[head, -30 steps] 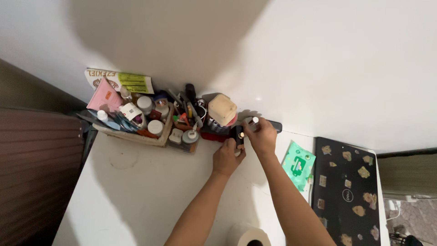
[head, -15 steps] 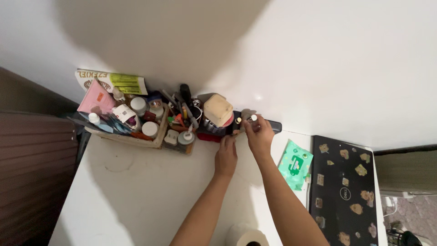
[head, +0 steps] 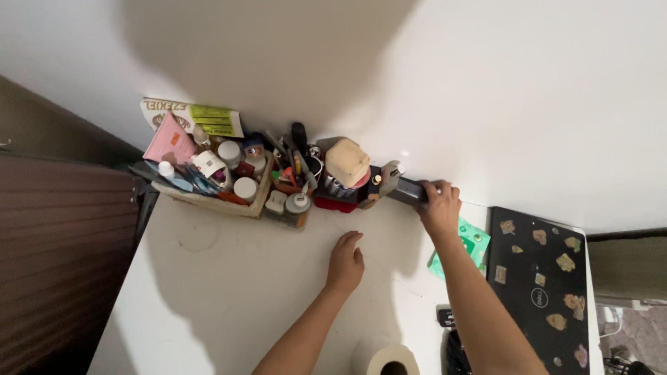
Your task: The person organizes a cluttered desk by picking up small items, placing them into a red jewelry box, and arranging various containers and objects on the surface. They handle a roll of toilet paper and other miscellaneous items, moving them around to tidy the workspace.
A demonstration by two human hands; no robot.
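My right hand (head: 438, 206) grips the end of a dark grey bar-shaped object (head: 408, 190) lying along the wall at the back of the white table (head: 229, 278). My left hand (head: 345, 260) rests open and flat on the table top, holding nothing. Just left of the bar stand small dark bottles with pale caps (head: 379, 182), next to a red holder (head: 333, 201) topped by a beige box (head: 347, 162).
A cardboard tray (head: 208, 203) crammed with jars, tubes and pens sits at the back left. A green wipes pack (head: 467, 241) and a black stickered laptop (head: 538, 292) lie to the right. A paper roll (head: 384, 357) stands at the near edge. A brown panel borders the left.
Both hands let go of the small dark bottles by the red holder. My left hand drew back onto the table; my right hand shifted right and took hold of the grey bar.
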